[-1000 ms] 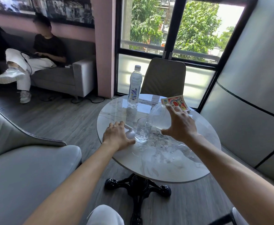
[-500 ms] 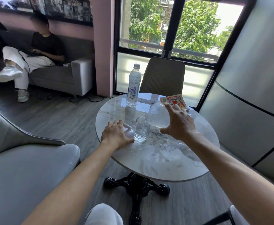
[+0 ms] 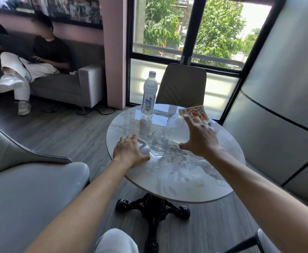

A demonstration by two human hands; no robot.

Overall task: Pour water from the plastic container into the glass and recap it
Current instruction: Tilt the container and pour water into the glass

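My right hand (image 3: 199, 136) grips a round clear plastic container (image 3: 176, 129), tipped to the left with its rim over the glass (image 3: 157, 144). A thin stream of water runs into the glass, which stands upright on the marble table (image 3: 177, 178) with a little water in its bottom. My left hand (image 3: 129, 151) lies flat on the table just left of the glass. It rests on a white lid (image 3: 143, 146), of which only a part shows past the fingers.
A capped water bottle (image 3: 149, 94) stands at the table's far edge. A colourful booklet (image 3: 195, 113) lies at the far right behind the container. A tan chair (image 3: 181, 84) stands beyond the table, a grey armchair (image 3: 21, 179) at my left. A person sits on a sofa (image 3: 61, 86).
The container has tipped further over the glass and water now streams in. My left hand has stayed on the lid.
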